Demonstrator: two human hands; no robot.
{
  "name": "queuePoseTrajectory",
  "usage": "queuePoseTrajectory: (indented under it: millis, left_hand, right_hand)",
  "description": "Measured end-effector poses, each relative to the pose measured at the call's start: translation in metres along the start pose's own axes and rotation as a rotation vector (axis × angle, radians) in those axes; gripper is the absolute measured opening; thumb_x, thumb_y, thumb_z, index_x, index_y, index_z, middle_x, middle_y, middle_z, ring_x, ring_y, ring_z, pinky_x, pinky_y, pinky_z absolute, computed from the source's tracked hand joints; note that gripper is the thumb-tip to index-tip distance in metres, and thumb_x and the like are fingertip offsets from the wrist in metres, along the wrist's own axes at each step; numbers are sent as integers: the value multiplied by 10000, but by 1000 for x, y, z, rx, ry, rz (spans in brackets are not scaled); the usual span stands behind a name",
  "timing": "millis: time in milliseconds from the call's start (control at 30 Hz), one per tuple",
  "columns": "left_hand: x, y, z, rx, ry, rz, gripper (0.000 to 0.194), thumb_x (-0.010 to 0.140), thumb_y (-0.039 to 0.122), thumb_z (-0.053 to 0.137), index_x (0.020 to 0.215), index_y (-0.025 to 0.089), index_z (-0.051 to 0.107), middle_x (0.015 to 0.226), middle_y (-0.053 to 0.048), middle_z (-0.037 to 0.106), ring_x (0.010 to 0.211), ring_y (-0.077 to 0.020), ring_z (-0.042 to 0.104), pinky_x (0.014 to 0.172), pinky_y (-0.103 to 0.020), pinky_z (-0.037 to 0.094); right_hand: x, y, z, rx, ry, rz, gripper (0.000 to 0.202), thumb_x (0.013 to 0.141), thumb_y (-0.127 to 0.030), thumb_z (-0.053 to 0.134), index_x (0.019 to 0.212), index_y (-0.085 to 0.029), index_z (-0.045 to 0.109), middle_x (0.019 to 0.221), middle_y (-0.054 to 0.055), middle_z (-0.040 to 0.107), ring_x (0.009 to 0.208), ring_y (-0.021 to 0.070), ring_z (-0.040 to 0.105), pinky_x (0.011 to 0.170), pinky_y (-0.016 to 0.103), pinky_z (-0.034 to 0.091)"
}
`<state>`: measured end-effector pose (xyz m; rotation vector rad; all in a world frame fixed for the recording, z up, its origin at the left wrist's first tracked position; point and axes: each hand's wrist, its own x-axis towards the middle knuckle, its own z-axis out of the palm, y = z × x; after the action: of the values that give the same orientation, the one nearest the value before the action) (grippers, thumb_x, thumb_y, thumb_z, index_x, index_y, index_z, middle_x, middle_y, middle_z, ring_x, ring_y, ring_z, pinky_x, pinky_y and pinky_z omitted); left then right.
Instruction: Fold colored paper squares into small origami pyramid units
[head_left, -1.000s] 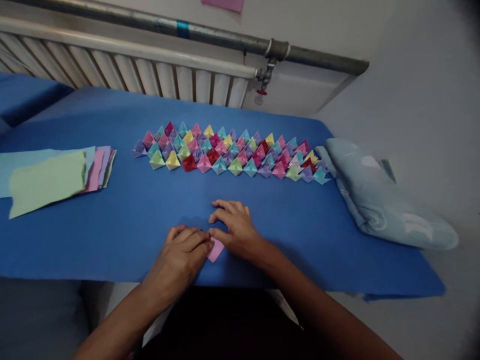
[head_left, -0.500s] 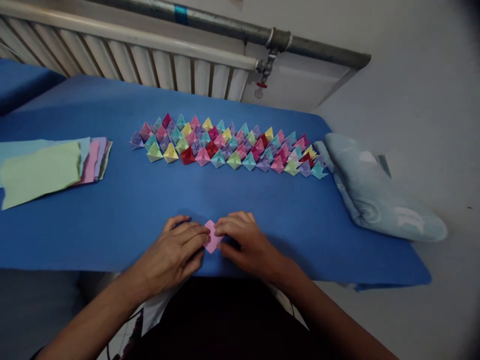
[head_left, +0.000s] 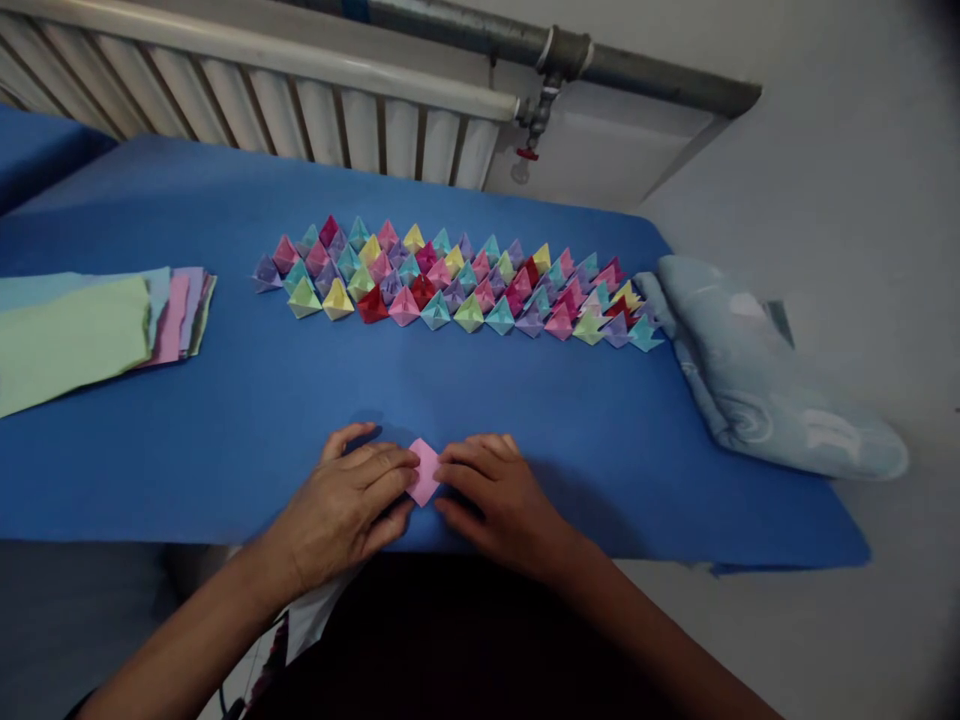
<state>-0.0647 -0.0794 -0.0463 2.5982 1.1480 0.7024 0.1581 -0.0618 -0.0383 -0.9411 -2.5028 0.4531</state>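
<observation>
A small pink piece of folded paper (head_left: 424,474) lies near the front edge of the blue surface, a corner toward me. My left hand (head_left: 352,495) has its fingertips on the paper's left side, with the thumb by its lower left edge. On the right side, my right hand (head_left: 491,490) pinches the paper's edge with curled fingers. Beyond both hands stand rows of small folded paper boats (head_left: 436,313) in pink, red, yellow, green, purple and turquoise, packed close together.
Torn-edged coloured paper sheets (head_left: 75,330) are stacked at the left. A rolled grey-green blanket (head_left: 750,380) lies on the right end of the blue surface (head_left: 300,400). Behind it all are a white radiator (head_left: 322,120) and a metal pipe (head_left: 487,35) with a red-handled valve (head_left: 527,154).
My right hand's fingers have slid a little to the right, toward the paper's right edge, baring more of it. My left hand keeps its place. The view has shifted slightly.
</observation>
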Motion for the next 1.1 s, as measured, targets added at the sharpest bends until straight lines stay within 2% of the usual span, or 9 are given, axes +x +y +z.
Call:
queuePoseTrajectory:
  millis: [167, 333, 533, 767, 1100]
  left_hand:
    - [-2, -1, 2, 39, -5, 18, 173, 912, 233, 527, 1068, 210, 599, 1103, -39, 701, 1031, -187, 632, 1070, -440, 296]
    - [-5, -2, 6, 110, 52, 82, 199, 927, 197, 512, 1105, 209, 598, 1123, -48, 692, 1026, -181, 636, 1052, -443, 325]
    - [-4, -6, 5, 119, 72, 130, 181, 933, 197, 528, 1090, 138, 594, 1086, -79, 699, 1003, -173, 649, 1023, -416, 369]
    - [-4, -7, 5, 113, 82, 103, 139, 953, 187, 494, 1029, 160, 607, 1058, -59, 711, 989, -154, 653, 977, -398, 420]
    - [-7, -6, 8, 90, 59, 49, 221, 930, 141, 490, 1112, 176, 609, 1122, -57, 694, 1025, -164, 644, 1014, -390, 424]
  right_hand:
    - [1, 1, 1, -27, -35, 5, 216, 920, -296, 532, 1086, -179, 604, 1114, 84, 644, 966, 210, 524, 826, 375, 379]
    - [1, 0, 1, -54, -76, 13, 237, 928, -316, 516, 1102, -185, 609, 1134, 87, 640, 964, 222, 520, 816, 384, 372]
    - [2, 0, 1, -61, -81, 20, 228, 938, -301, 502, 1113, -193, 602, 1125, 76, 653, 970, 215, 523, 833, 384, 370]
    - [1, 3, 3, -64, -100, 9, 216, 937, -269, 499, 1108, -191, 604, 1115, 78, 658, 981, 220, 531, 846, 389, 377]
    - [2, 1, 6, -86, -40, 27, 203, 947, -174, 469, 1072, -183, 628, 1084, 73, 680, 938, 200, 556, 828, 363, 387]
